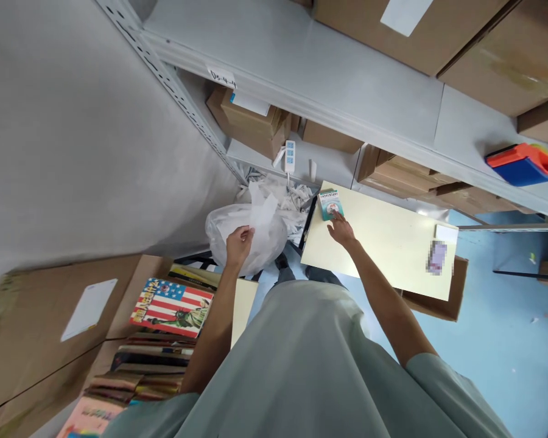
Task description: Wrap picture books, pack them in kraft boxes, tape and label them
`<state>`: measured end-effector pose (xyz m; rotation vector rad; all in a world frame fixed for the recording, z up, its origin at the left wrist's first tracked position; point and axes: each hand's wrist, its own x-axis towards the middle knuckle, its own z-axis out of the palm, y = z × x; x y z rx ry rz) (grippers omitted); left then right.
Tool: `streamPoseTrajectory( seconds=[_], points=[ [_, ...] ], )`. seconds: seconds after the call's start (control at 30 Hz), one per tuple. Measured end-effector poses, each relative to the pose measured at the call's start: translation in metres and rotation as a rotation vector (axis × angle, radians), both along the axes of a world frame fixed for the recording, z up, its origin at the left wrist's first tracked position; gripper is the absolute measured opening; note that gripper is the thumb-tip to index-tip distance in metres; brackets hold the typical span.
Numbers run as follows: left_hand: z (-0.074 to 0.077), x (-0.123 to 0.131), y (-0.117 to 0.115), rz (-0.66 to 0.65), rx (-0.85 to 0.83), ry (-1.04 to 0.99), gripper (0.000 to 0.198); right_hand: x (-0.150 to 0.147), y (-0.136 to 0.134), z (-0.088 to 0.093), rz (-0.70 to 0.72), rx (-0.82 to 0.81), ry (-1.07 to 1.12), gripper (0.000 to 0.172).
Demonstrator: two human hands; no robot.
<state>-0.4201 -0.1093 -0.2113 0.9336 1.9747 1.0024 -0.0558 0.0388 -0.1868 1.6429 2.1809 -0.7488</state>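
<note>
My left hand [238, 246] is closed on a thin white sheet [262, 214], pinched between thumb and fingers above a bulging plastic bag [219, 231]. Out to the right, my right hand [340, 229] lies with its fingers stretched onto a small green-and-white book [329, 203]. That book rests at the left end of a cream tabletop [383, 234]. The fingertips touch the cover without wrapping round it.
A pile of white scraps [278, 188] lies behind the bag. Shelving [310, 103] with cardboard boxes [251, 121] crosses overhead, carrying a power strip [290, 157]. At lower left stands a carton of books [173, 307]. An orange-and-blue object [523, 164] sits on the shelf.
</note>
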Motion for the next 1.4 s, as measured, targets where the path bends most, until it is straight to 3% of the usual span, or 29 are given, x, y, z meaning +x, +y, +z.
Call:
streamPoseTrajectory(
  seconds=[0.07,0.17,0.23,0.3,0.4,0.57,0.67,0.73,0.9,1.07,1.23,1.4],
  points=[
    [0.009,0.000,-0.002,-0.029,0.018,-0.022,0.030,-0.013,0.002,0.010,-0.017,0.022,0.123,0.058],
    [0.024,0.000,-0.004,-0.095,0.048,-0.032,0.033,-0.046,0.001,0.032,0.007,0.109,0.396,0.084],
    [0.035,0.002,-0.004,-0.146,0.067,-0.019,0.032,-0.072,-0.002,0.050,0.062,0.179,0.565,0.089],
    [0.049,0.006,-0.003,-0.192,0.076,0.016,0.030,-0.097,-0.006,0.069,0.141,0.220,0.649,0.079],
    [0.070,0.018,-0.001,-0.260,0.071,0.092,0.025,-0.126,-0.016,0.095,0.224,0.212,0.586,0.053],
    [0.097,0.048,-0.002,-0.351,0.131,0.133,0.030,-0.130,-0.039,0.119,0.113,0.207,0.511,0.043],
    [0.097,0.056,-0.004,-0.359,0.231,0.115,0.045,-0.106,-0.049,0.132,-0.056,0.248,0.647,0.047],
    [0.087,0.053,-0.003,-0.306,0.234,0.126,0.064,-0.082,-0.053,0.144,-0.189,0.260,0.749,0.048],
    [0.039,0.036,0.008,-0.183,0.081,0.118,0.104,-0.014,-0.063,0.186,-0.452,0.270,0.881,0.044],
    [0.001,0.047,0.034,-0.238,0.016,0.026,0.106,0.051,-0.081,0.213,-0.645,0.425,0.917,0.036],
    [-0.006,0.084,0.066,-0.351,0.000,0.065,0.105,0.122,-0.102,0.213,-0.795,0.514,0.886,0.037],
    [-0.001,0.124,0.091,-0.365,-0.049,0.112,0.105,0.206,-0.110,0.192,-0.905,0.639,0.894,0.043]
  ],
)
